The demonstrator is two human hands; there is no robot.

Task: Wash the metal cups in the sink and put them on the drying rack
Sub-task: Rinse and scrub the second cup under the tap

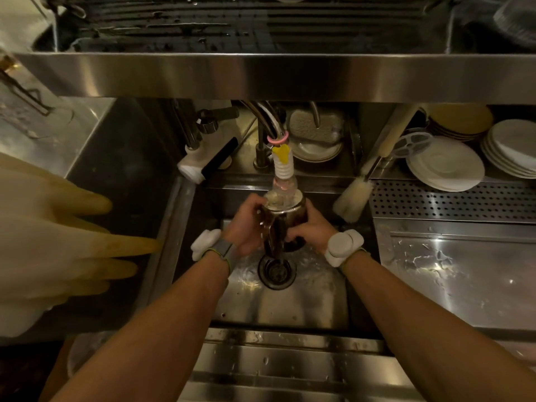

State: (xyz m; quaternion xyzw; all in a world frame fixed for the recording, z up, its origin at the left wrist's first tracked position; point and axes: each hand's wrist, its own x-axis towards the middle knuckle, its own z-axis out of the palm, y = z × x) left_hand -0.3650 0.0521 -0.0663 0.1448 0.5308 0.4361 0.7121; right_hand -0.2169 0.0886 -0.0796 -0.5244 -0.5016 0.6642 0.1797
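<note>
Metal cup (pixel 285 220) is held upright in both hands, mouth up, right under the faucet nozzle (pixel 282 166); the nozzle tip sits at or just inside the cup's rim. Water is at the mouth and runs down the cup's side.

Left hand (pixel 246 224) is wrapped round the cup's left side, fingers curled against the wall and thumb up near the rim. Right hand (pixel 309 227) grips the right side lower down, fingers curled round the front of the lower body. The cup sits between the two palms, with most of its front wall showing in the gap.

The cup is over the sink (pixel 290 309), above the drain (pixel 277 271) and off the sink floor. The floor around the drain is wet.

White wrist devices on both wrists, left (pixel 206 243) and right (pixel 343 246).

Bottle brush (pixel 352 198) leans at the sink's back right corner, near the right hand but apart from it. Stacked plates (pixel 445 165) are further right, behind a perforated panel (pixel 452 201). Rubber gloves (pixel 58 236) hang at far left. Drying rack (pixel 261 30) is overhead, above a steel ledge (pixel 261 76); no cup is visible on it.
</note>
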